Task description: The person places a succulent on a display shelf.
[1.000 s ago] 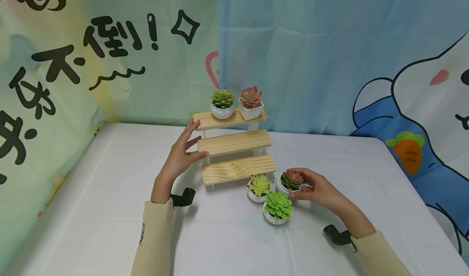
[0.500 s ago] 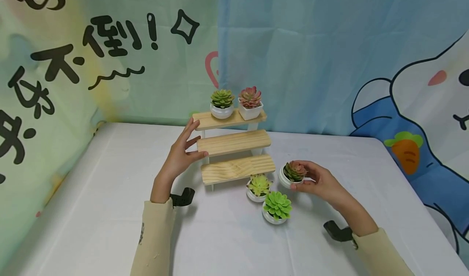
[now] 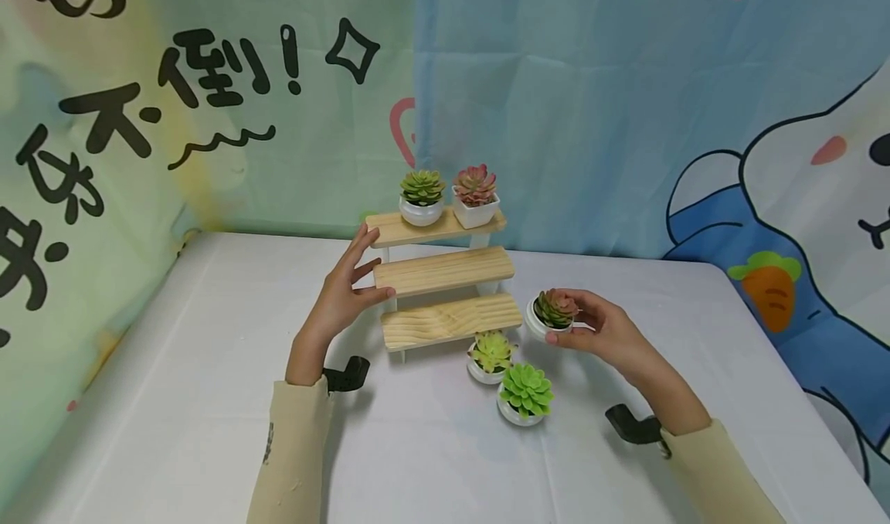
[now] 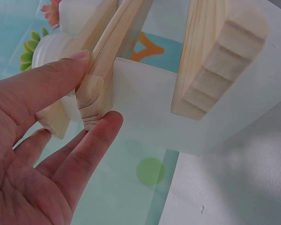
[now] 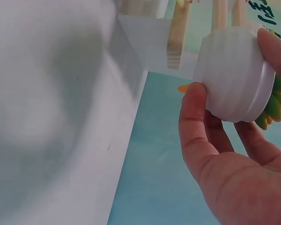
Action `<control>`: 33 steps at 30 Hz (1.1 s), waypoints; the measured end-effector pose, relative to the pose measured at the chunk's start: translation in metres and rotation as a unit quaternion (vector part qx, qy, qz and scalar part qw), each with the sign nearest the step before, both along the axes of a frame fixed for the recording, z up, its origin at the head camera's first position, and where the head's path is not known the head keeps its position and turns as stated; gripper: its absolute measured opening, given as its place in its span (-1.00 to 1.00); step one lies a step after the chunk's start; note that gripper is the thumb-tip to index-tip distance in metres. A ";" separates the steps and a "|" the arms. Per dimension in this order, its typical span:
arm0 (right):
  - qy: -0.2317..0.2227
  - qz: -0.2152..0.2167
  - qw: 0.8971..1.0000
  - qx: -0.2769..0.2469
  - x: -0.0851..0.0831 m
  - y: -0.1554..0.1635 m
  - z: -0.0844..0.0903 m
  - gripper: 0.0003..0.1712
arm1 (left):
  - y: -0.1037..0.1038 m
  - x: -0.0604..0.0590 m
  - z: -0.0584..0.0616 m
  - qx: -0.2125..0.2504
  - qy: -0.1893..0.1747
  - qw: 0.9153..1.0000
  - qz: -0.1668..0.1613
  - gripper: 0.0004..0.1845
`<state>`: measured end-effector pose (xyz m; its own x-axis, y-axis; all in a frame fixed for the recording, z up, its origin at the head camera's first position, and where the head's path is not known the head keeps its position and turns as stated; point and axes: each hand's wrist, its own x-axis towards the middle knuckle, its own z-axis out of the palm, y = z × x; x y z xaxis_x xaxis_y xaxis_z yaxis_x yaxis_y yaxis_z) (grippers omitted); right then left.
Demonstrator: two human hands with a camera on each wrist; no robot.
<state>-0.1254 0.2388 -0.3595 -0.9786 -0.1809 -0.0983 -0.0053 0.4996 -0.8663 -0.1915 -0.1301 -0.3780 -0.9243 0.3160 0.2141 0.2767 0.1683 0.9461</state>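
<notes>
A three-tier wooden shelf stand [image 3: 445,270] with pale supports stands on the table. My left hand [image 3: 342,288] holds its left side; in the left wrist view, thumb and fingers [image 4: 91,154] pinch the end of the middle board [image 4: 100,79]. My right hand [image 3: 603,331] grips a small potted succulent [image 3: 554,310] with reddish-green leaves, just right of the lowest board. Seen from the right wrist, its white pot [image 5: 234,75] is off the table, with fingers around it. On the top board sit a green succulent [image 3: 422,198] and a pink succulent [image 3: 476,195], both in white pots.
Two more potted succulents stand before the stand's right front: a yellow-green one [image 3: 491,356] and a bright green one [image 3: 525,395]. A white cloth covers the table [image 3: 431,447]. Behind it hangs a printed curtain [image 3: 591,122].
My right hand has lifted the reddish-green succulent away from the other two pots, up and back toward the stand's right side. The left hand stays on the stand.
</notes>
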 end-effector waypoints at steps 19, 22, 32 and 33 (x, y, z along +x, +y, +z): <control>-0.005 -0.036 0.999 -0.032 -0.016 -0.019 0.011 -0.15 | -0.001 -0.002 -0.002 0.001 0.003 1.000 -0.001 -0.04; -0.007 -0.040 0.999 -0.034 -0.018 -0.022 0.012 -0.15 | 0.000 -0.002 -0.002 0.002 0.001 1.000 -0.002 -0.04; -0.002 -0.040 0.998 -0.047 -0.031 -0.032 0.017 -0.14 | 0.000 -0.003 -0.002 0.001 0.000 1.000 0.000 -0.03; -0.003 -0.042 0.998 -0.047 -0.033 -0.033 0.017 -0.14 | 0.000 -0.003 -0.001 0.001 0.001 1.000 0.000 -0.03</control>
<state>-0.1581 0.2060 -0.3421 -0.9901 -0.1077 -0.0899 0.0375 0.4143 -0.9094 -0.1943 -0.1303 -0.3794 -0.9243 0.3146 0.2162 0.2779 0.1663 0.9461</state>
